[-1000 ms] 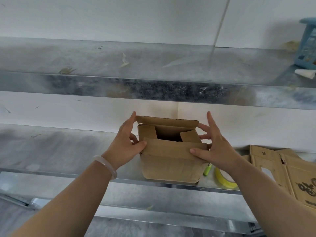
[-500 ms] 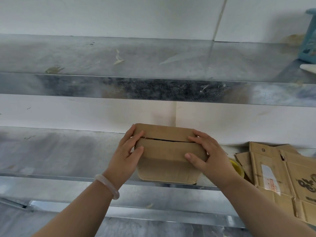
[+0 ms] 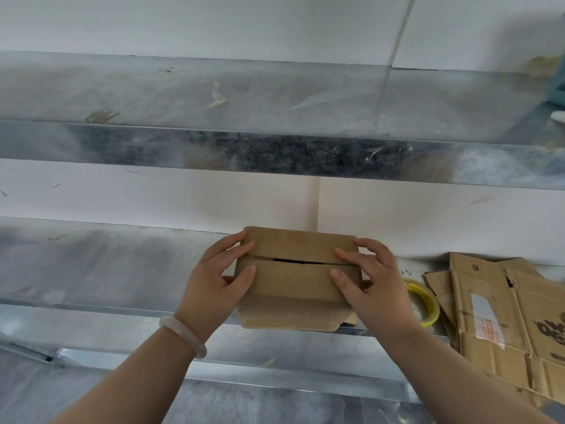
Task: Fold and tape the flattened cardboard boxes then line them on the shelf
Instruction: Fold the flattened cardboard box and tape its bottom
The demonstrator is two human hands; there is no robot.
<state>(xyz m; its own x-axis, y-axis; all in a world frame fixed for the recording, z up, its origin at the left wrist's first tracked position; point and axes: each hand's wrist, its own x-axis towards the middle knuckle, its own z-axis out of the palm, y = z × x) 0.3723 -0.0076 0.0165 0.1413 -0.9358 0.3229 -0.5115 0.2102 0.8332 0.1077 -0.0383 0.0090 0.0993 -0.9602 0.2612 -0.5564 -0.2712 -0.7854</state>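
Small brown cardboard box (image 3: 293, 283) sits at the near edge of the lower steel shelf (image 3: 107, 270). Top flaps are folded shut, seam gapped and untaped. Left hand (image 3: 214, 289) and right hand (image 3: 373, 289) are spread on top, pressing the flaps down. Yellow tape roll (image 3: 425, 301) lies just right. Flattened cardboard pile (image 3: 504, 316) not yet folded.

The flattened cardboard (image 3: 489, 301) bears a printed "9" near its top edge. Its white label (image 3: 486, 319) and black lettering (image 3: 550, 328) cannot be read.

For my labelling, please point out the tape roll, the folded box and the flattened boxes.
tape roll (image 3: 433, 309): head view, yellow rim.
folded box (image 3: 290, 280): head view, near top flap.
flattened boxes (image 3: 495, 307): head view, top sheet.
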